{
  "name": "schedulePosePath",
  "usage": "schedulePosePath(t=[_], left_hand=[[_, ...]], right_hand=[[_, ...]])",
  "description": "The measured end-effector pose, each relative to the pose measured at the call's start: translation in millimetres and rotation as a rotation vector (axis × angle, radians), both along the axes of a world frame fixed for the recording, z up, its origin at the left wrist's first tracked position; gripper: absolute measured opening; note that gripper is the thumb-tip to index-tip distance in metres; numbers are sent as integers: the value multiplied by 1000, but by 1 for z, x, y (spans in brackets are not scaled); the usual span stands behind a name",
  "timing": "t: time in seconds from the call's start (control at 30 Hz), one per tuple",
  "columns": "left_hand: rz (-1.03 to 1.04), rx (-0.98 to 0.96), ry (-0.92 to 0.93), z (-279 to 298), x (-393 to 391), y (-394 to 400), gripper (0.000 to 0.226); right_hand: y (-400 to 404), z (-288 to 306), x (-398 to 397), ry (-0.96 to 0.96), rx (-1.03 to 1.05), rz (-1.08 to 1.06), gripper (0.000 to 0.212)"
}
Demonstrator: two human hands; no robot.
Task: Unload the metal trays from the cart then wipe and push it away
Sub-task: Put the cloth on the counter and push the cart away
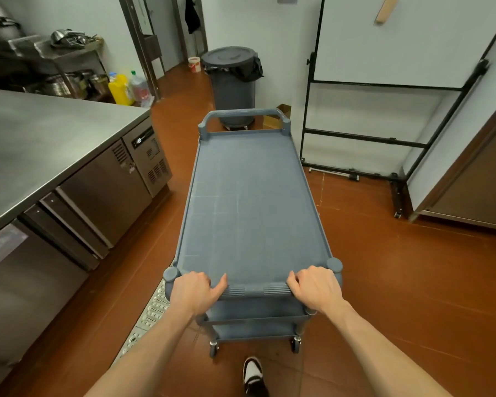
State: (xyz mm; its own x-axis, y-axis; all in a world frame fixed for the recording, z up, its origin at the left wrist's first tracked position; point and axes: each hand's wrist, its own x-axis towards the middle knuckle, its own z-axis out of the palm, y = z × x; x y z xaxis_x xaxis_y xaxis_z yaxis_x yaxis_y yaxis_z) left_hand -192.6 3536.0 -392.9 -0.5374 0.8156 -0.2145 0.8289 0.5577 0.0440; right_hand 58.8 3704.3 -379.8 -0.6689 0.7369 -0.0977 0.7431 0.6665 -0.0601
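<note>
A grey-blue plastic cart (249, 202) stands lengthwise in front of me on the red-brown floor, its top shelf bare. No metal trays are in view. My left hand (194, 292) grips the near edge of the top shelf at its left corner, thumb lying on top. My right hand (317, 287) grips the same edge at the right corner, fingers curled over it. Two lower shelves and the near wheels show below my hands. A looped handle (242, 113) rises at the far end.
A steel counter (35, 156) with fridge doors runs along the left. A lidded grey bin (232, 81) stands straight beyond the cart, a cardboard box (278, 117) beside it. A black-framed white panel on wheels (384, 90) stands at the right. A floor drain grate (152, 310) lies at lower left.
</note>
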Motion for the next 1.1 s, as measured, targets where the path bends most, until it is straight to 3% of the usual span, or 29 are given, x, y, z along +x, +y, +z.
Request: schedulePosePath(t=[0.2, 0.33, 0.83, 1.1], left_hand=[[42, -5, 6, 4, -31, 71, 80], [57, 12, 10, 1, -61, 121, 94], [161, 36, -27, 2, -160, 282, 89], [196, 34, -9, 0, -211, 367, 101]], right_hand=[[84, -1, -42, -16, 16, 50, 59], [139, -2, -75, -27, 25, 67, 61], [322, -1, -191, -22, 16, 143, 58], [420, -4, -253, -2, -7, 199, 57]])
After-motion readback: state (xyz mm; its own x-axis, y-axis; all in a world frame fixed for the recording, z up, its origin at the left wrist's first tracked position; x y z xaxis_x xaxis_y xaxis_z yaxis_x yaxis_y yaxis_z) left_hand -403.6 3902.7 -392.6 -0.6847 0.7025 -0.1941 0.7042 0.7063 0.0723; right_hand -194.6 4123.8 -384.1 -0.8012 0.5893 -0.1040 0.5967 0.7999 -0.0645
